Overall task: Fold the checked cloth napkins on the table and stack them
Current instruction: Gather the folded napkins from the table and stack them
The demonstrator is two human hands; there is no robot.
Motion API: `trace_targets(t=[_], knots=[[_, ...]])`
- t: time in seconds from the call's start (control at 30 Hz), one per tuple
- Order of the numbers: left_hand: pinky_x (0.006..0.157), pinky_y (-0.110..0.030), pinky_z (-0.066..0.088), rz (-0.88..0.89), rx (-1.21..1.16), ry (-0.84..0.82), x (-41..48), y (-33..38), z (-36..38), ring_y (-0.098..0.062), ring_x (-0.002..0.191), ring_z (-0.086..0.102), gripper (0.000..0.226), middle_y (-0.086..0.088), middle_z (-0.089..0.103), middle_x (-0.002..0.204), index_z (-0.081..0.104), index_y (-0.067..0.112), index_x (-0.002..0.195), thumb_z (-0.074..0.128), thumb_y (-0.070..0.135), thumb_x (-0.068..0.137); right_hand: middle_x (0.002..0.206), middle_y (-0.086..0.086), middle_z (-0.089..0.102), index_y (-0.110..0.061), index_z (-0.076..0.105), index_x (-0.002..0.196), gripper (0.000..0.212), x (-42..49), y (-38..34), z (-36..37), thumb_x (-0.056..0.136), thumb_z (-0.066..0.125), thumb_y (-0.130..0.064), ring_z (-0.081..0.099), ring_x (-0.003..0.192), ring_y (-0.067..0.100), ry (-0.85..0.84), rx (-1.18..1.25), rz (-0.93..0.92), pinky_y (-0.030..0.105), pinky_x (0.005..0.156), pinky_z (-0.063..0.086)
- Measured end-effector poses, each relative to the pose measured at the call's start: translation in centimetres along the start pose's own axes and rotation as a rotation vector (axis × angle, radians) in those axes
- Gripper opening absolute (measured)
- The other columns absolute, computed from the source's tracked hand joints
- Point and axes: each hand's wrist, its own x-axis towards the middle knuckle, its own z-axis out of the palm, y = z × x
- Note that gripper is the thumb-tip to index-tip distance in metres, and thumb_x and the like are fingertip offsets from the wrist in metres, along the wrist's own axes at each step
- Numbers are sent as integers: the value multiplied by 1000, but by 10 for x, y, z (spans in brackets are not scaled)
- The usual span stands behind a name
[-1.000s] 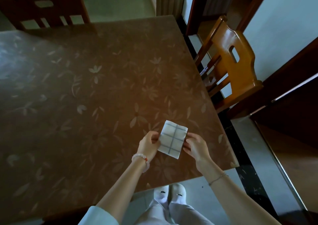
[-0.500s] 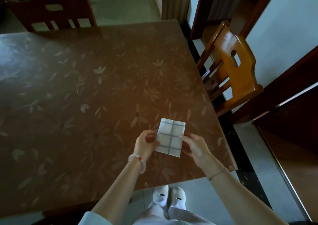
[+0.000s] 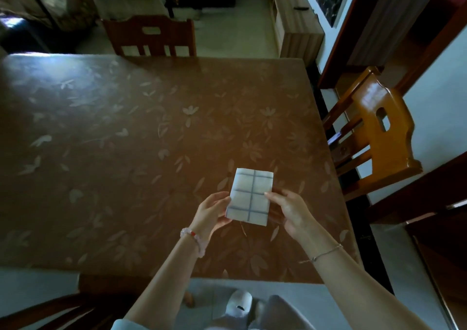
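A folded checked napkin is pinched at its side edges between the left hand and right hand, seemingly raised above the table's near right part. Brown floral covering is spread over the table; wooden chairs are set around it.

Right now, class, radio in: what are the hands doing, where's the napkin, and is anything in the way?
Left hand and right hand pinch folded checked napkin, one per side. Held above table. No stack visible; nothing in the way.
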Motion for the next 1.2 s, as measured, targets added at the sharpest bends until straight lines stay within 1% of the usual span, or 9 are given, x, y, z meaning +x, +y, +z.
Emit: trace_targets(t=[0.1,0.27,0.4,0.5,0.67,0.87,0.93,1.0,1.2], knots=[[78,-36,54,-14,-68,38,-11,-2,4,-24,98,63,24,-12,63,108,58,10,113,57,14,89,87,8,69,-12,65,97,12,-4,1,4,86,62,-11,66,82,24,-66,-75,-28,34,65,52],[80,-43,54,67,-61,233,-30,-10,14,-22,87,61,12,-7,64,92,63,13,95,59,6,87,96,9,70,-10,65,103,18,-10,1,1,86,61,-10,67,89,25,-173,-217,-71,36,72,56],[69,-33,54,145,-96,362,-56,-24,23,-17,83,62,13,-4,65,90,63,12,97,62,7,85,100,8,69,-8,63,109,23,-16,-4,-1,87,60,-12,67,90,22,-267,-367,-120,28,67,56],[72,-35,56,206,-110,443,-76,-31,30,-19,85,65,16,-6,67,94,63,11,100,63,8,85,105,8,66,-7,60,112,24,-23,-7,0,89,59,-12,65,95,22,-337,-425,-161,22,65,55],[61,-31,55,311,-133,654,-112,-42,33,-15,77,63,11,-2,67,85,62,16,88,62,6,85,102,7,66,-6,60,111,22,-41,-9,13,90,57,-11,64,91,17,-512,-465,-181,21,64,55],[73,-40,55,367,-159,916,-172,-59,15,-14,80,62,13,1,65,84,61,21,84,59,8,87,87,-2,64,-11,59,100,11,-84,3,55,90,56,-7,62,75,7,-739,-497,-209,14,53,51],[75,-42,55,388,-176,1016,-196,-69,6,-17,81,62,13,0,66,84,62,23,83,62,11,85,86,-2,65,-11,59,99,11,-104,10,71,90,56,-6,63,73,6,-818,-501,-204,14,54,51],[68,-35,54,415,-242,1093,-222,-78,-2,-16,77,60,10,-4,65,85,63,19,86,61,9,85,85,-1,66,-11,61,98,11,-123,20,88,89,57,-5,64,72,6,-902,-508,-185,15,55,52],[58,-23,51,477,-420,1222,-294,-104,-32,-10,75,60,9,-3,64,85,60,10,96,56,8,89,96,8,68,-6,61,107,22,-184,56,139,86,63,-9,67,87,19,-1121,-544,-124,28,69,57]])
